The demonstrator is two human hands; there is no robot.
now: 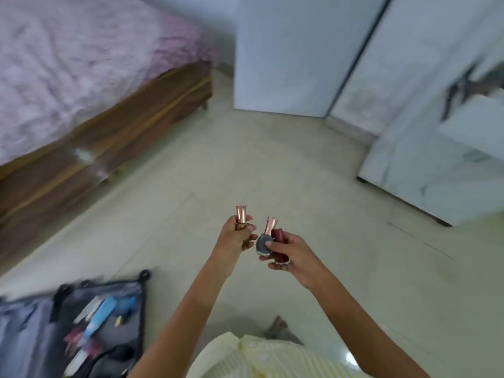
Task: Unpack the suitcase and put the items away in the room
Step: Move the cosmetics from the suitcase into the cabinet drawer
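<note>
Cosmetics in both hands, up and to the right of the open suitcase.

The left hand has its fingers curled tight round a copper-capped bottle. Farther right of the suitcase, the right hand pinches a grey bottle and a dark red bottle together between thumb and fingers. The suitcase lies on the floor and holds blurred toiletries, a blue tube among them. Beyond it stands a bed with a pink cover, and far to its right a white cabinet.
</note>
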